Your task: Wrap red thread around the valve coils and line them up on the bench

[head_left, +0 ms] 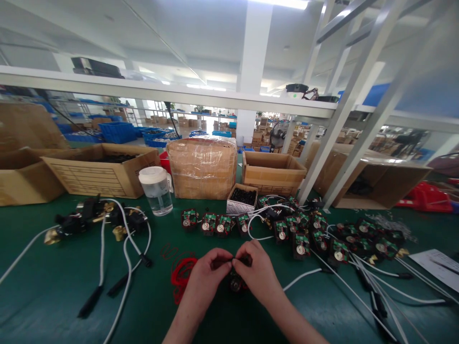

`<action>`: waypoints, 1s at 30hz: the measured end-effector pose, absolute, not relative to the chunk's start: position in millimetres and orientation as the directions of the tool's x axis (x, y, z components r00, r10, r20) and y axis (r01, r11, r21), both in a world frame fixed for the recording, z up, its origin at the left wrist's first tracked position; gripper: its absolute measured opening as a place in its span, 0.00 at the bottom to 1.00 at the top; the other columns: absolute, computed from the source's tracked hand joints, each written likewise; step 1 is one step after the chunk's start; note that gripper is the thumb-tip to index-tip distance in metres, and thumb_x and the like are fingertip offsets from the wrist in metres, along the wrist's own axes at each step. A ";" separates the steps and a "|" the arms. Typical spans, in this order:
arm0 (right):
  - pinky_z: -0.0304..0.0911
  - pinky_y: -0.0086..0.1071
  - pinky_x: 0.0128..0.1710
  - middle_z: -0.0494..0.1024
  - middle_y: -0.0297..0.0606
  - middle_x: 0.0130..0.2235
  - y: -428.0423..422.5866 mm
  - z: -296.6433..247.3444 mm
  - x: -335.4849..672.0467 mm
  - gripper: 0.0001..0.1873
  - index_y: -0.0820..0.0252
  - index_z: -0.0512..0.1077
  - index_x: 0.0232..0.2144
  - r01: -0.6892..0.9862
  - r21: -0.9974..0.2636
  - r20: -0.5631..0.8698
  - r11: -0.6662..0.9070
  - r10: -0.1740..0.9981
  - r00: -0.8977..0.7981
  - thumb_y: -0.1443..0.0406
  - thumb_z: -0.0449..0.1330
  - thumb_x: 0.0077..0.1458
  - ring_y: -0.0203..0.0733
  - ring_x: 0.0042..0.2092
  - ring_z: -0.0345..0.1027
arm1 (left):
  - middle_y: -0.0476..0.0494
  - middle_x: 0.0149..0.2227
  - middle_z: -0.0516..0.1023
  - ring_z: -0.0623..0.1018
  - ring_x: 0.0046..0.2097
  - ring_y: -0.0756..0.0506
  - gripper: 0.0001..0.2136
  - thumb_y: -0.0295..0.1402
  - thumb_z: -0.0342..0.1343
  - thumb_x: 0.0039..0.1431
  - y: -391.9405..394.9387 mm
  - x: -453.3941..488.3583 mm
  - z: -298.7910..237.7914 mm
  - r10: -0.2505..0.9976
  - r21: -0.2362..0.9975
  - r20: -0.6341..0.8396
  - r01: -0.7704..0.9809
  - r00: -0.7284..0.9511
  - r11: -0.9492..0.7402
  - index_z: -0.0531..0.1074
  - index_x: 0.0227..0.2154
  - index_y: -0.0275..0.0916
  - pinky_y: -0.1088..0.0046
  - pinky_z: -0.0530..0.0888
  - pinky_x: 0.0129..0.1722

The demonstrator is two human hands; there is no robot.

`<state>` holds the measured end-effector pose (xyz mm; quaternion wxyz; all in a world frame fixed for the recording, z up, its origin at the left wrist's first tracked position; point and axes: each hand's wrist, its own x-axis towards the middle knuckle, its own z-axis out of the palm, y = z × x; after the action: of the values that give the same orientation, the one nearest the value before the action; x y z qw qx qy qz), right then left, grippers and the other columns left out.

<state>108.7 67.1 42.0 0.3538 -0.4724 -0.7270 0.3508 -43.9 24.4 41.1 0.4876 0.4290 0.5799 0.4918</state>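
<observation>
My left hand (211,271) and my right hand (258,268) meet near the front middle of the bench, fingertips pinched together over a small black assembly (235,285). Part of that assembly shows below the fingers, with a round silvery piece facing me. Whatever the fingertips pinch is tiny and dark, mostly hidden by the fingers. Just left of my left hand lies a bundle of red wires (183,273). Behind the hands stand similar black assemblies with green circuit boards, one of them a unit (224,224) in a short row.
At left lie black-and-brass fittings (86,215) with white cables. A lidded clear water jug (158,193) stands behind. A small box of black parts (242,199), a taped carton (202,167) and an open carton (274,174) line the back. More assemblies and cables spread right, near paper (437,267).
</observation>
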 end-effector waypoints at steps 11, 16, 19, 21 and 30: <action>0.56 0.28 0.29 0.67 0.31 0.33 70.9 36.9 115.4 0.05 0.58 0.72 0.28 0.403 -0.857 0.197 0.322 0.926 -0.321 0.72 0.62 0.52 0.36 0.31 0.61 | 0.47 0.32 0.79 0.77 0.38 0.43 0.09 0.39 0.60 0.52 25.2 -41.5 38.7 0.982 0.989 -0.089 0.100 -0.169 0.107 0.76 0.32 0.39 0.69 0.71 0.40; 0.57 0.29 0.30 0.68 0.31 0.32 72.0 41.1 119.8 0.06 0.58 0.73 0.27 0.392 -0.856 0.209 0.337 0.919 -0.334 0.72 0.60 0.53 0.37 0.31 0.63 | 0.47 0.31 0.79 0.77 0.37 0.43 0.09 0.39 0.61 0.50 26.8 -41.7 37.0 0.981 0.990 -0.062 0.111 -0.186 0.084 0.76 0.31 0.39 0.70 0.71 0.39; 0.60 0.30 0.32 0.70 0.33 0.33 74.5 40.6 130.2 0.04 0.58 0.75 0.29 0.344 -0.880 0.196 0.327 0.911 -0.363 0.69 0.60 0.55 0.39 0.33 0.66 | 0.47 0.32 0.79 0.78 0.37 0.43 0.11 0.40 0.62 0.49 26.6 -41.3 37.8 0.978 0.991 -0.058 0.104 -0.201 0.080 0.76 0.32 0.39 0.69 0.72 0.39; 0.61 0.31 0.33 0.70 0.33 0.32 76.1 38.1 136.5 0.05 0.58 0.75 0.30 0.321 -0.892 0.187 0.318 0.906 -0.379 0.66 0.59 0.57 0.40 0.34 0.66 | 0.46 0.32 0.80 0.78 0.37 0.43 0.11 0.39 0.62 0.49 26.3 -40.3 38.0 0.976 0.990 -0.055 0.114 -0.210 0.080 0.76 0.33 0.39 0.69 0.72 0.39; 0.65 0.33 0.37 0.73 0.36 0.36 76.6 21.6 145.1 0.07 0.57 0.77 0.36 0.263 -0.923 0.158 0.282 0.899 -0.408 0.63 0.60 0.57 0.42 0.37 0.69 | 0.46 0.34 0.80 0.79 0.39 0.42 0.10 0.40 0.60 0.52 22.5 -37.5 29.6 0.971 0.984 -0.004 0.173 -0.239 0.047 0.76 0.34 0.41 0.67 0.73 0.42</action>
<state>145.1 76.6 21.6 0.3611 -0.4066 -0.7145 0.4401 -37.5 22.5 29.6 0.3963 0.4728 0.6052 0.5031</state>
